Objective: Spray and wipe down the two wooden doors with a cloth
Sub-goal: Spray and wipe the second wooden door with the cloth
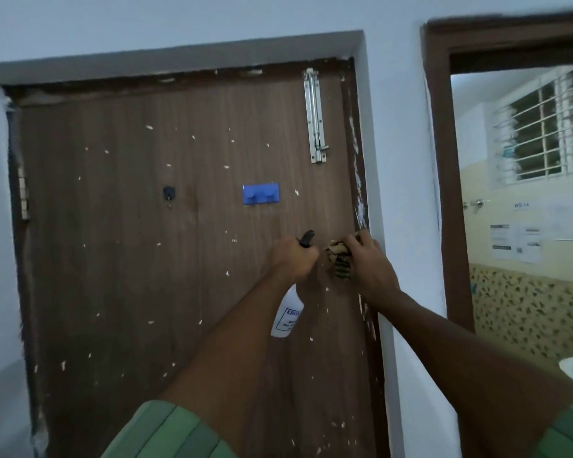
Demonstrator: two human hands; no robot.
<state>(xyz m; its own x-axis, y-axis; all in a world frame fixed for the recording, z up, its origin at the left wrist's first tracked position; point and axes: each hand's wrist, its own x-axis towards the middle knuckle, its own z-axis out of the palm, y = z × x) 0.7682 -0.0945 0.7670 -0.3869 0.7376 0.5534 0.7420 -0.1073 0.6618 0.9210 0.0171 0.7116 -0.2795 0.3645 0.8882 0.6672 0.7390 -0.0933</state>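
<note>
Pale walls frame a brown wooden door (179, 259) flecked with white paint. The left hand (291, 259) curls round a spray bottle (286, 314) (white body hanging below the fist). Just beside it, the right hand (368, 259) pinches a bunched cloth (339, 262) against the door's right edge

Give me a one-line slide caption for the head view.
Left hand holds spray bottle, right hand presses cloth on wooden door.
</note>
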